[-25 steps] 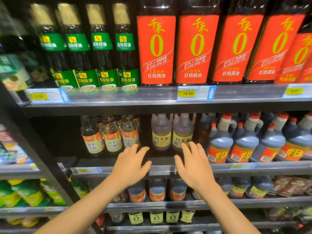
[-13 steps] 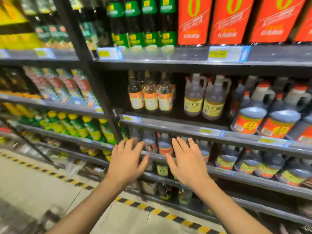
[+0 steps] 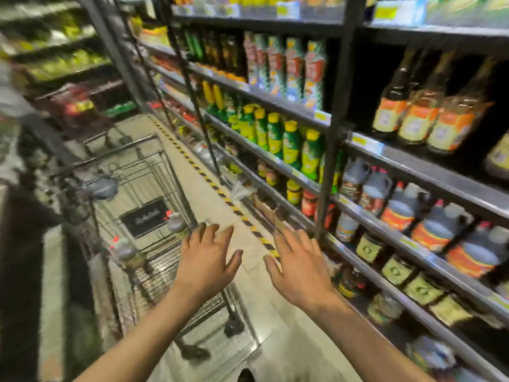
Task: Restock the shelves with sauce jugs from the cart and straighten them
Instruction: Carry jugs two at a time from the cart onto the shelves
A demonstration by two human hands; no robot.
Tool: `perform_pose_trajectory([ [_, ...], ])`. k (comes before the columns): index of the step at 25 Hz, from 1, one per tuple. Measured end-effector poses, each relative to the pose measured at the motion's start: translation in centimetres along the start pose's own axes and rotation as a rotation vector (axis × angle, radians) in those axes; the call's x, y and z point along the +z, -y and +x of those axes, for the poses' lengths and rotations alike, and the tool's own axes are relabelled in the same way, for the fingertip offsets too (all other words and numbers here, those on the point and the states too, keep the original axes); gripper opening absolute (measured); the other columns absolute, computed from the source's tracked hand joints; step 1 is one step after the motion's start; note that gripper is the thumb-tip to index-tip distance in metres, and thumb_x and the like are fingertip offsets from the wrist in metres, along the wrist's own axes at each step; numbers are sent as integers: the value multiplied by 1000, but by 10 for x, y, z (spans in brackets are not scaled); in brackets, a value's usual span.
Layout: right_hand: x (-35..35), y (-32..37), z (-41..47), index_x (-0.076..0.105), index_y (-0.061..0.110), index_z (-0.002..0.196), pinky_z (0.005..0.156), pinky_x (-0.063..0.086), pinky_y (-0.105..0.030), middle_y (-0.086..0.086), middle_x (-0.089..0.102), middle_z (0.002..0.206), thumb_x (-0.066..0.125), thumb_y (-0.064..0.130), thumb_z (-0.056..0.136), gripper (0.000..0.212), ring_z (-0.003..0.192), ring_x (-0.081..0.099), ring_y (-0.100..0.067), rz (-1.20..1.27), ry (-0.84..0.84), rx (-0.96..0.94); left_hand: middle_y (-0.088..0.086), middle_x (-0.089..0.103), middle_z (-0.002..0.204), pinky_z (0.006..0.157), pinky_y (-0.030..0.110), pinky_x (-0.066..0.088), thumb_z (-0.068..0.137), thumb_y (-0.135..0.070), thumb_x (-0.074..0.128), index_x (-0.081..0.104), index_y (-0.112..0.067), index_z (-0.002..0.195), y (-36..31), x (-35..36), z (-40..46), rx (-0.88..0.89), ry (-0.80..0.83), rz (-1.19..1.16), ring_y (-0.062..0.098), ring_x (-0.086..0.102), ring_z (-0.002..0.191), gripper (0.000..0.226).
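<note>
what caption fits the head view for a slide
Both empty hands, left hand and right hand, reach toward the wire cart holding jugs beside stocked shelves.

Cart [image 3: 143, 172] left of centre; jugs [image 3: 125, 252] in it; shelves [image 3: 413, 172] fill right; hands [image 3: 206, 266] lower centre.

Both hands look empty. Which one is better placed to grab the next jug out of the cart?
Left, probably. The left hand is open and hangs over the cart's wire basket, near the red-capped jugs inside. The right hand, also open, is out over the floor on the shelf side.
</note>
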State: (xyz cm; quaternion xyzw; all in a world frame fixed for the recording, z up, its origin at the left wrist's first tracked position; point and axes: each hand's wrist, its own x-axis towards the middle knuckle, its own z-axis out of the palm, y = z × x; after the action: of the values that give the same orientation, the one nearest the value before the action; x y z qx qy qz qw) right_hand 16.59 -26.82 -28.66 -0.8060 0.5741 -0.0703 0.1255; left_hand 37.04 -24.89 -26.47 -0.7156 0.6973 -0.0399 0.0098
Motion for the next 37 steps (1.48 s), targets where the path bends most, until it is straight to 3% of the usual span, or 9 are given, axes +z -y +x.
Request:
perform_pose_trajectory([
  [4,16,67,25,29,24,158,125,15,-52,-1,27,166,29,58,102,65,154,18,-35,-22,70,-127,12,58,137,100,52,45,88,-64,30,49,-29,143,70,6,-28,-164,23,24,38,52,124,68],
  [8,36,141,56,29,22,158,124,18,-50,-3,29,166,29,57,102,66,152,21,-34,-28,106,-218,12,54,141,106,54,40,90,-64,29,41,-33,150,141,19,-45,-280,37,-6,38,47,131,69],
  [12,64,214,89,28,25,159,125,17,-49,-3,28,166,31,57,102,66,153,20,-31,-19,150,-271,9,46,150,111,54,35,88,-66,20,36,-34,151,223,36,-54,-338,82,-9,35,40,139,72],
  [17,99,267,125,29,30,157,126,15,-47,-1,25,167,32,55,103,60,154,19,-30,-17,222,-277,8,51,145,110,54,37,90,-64,28,42,-32,148,303,62,-53,-390,87,-59,33,43,135,68],
  [27,150,301,228,32,28,156,124,19,-43,-1,31,165,34,55,103,59,152,24,-30,-40,287,-262,10,44,151,111,54,38,95,-60,38,39,-29,147,378,114,25,-404,174,-124,32,42,138,60],
  [32,191,304,311,35,26,155,122,26,-47,-4,35,163,36,54,102,60,150,28,-33,-49,349,-253,12,50,143,106,50,42,97,-56,42,48,-23,139,416,151,77,-431,221,-124,33,50,130,54],
  [37,252,303,394,42,18,150,115,38,-50,-9,49,152,40,49,101,58,139,43,-36,-91,392,-318,16,57,128,93,47,50,95,-52,47,54,-17,129,450,221,123,-492,279,-173,36,58,114,49],
])
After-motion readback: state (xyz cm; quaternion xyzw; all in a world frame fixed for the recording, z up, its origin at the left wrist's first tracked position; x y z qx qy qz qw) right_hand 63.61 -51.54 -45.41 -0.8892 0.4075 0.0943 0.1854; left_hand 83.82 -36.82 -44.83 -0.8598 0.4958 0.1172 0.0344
